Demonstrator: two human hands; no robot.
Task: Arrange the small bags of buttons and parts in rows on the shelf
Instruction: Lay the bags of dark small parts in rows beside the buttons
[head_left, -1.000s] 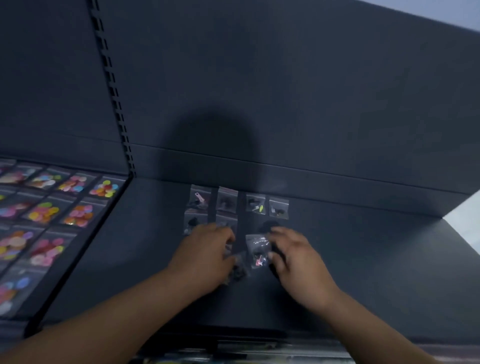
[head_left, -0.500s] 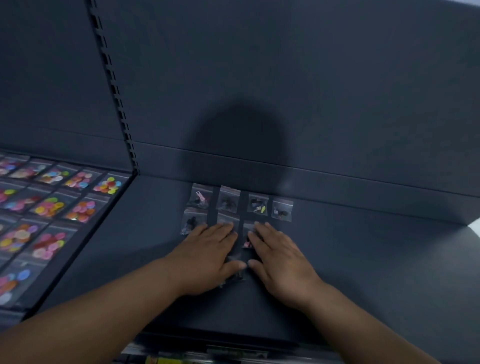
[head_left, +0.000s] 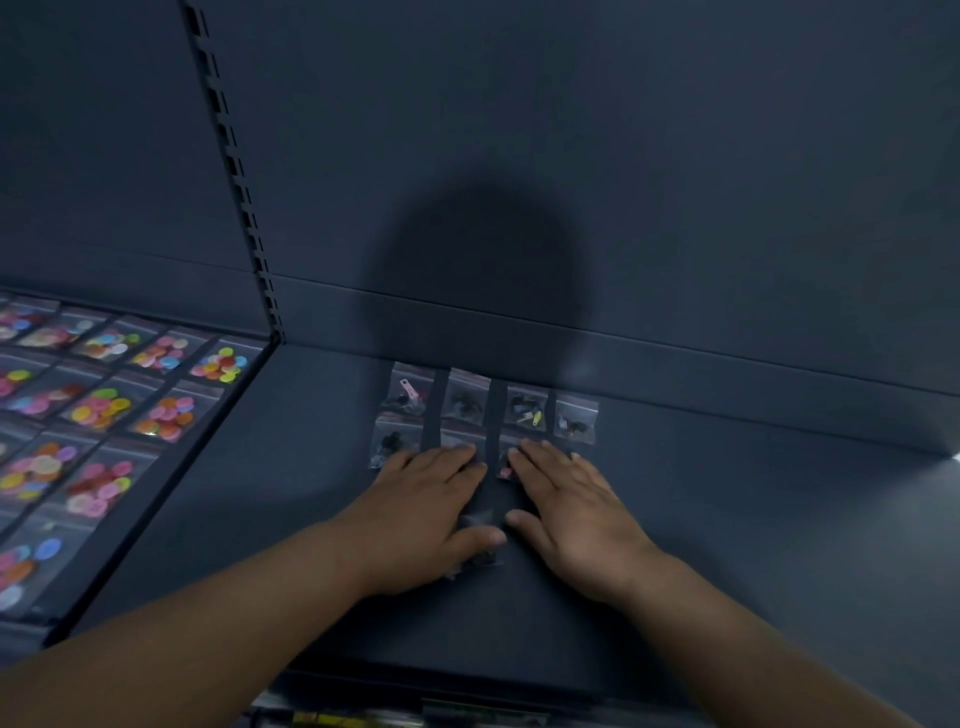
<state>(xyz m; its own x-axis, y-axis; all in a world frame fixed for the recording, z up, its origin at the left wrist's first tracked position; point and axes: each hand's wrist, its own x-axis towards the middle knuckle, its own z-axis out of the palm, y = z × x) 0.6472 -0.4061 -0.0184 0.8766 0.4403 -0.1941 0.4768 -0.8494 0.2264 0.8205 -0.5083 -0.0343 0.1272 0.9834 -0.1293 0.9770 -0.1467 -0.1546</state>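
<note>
A person's left hand (head_left: 431, 512) and right hand (head_left: 571, 514) lie flat, palms down, side by side on a dark shelf (head_left: 753, 519). The fingers are straight and close together, and neither hand grips anything. 4 small clear bags (head_left: 467, 400) of dark parts sit in a row against the back wall (head_left: 675, 208), 1 showing a pink piece, another a yellow one. A 2nd row lies just in front: its end bag (head_left: 389, 441) sits uncovered beside the left fingertips, the next is mostly hidden under them, and the right fingertips press a pink-part bag (head_left: 505, 467). A loose bag (head_left: 478, 519) shows between the 2 thumbs, partly under the left palm. Left of a slotted post (head_left: 234, 171), the side shelf (head_left: 23, 636) holds rows of button bags (head_left: 104, 410) in bright colours.
</note>
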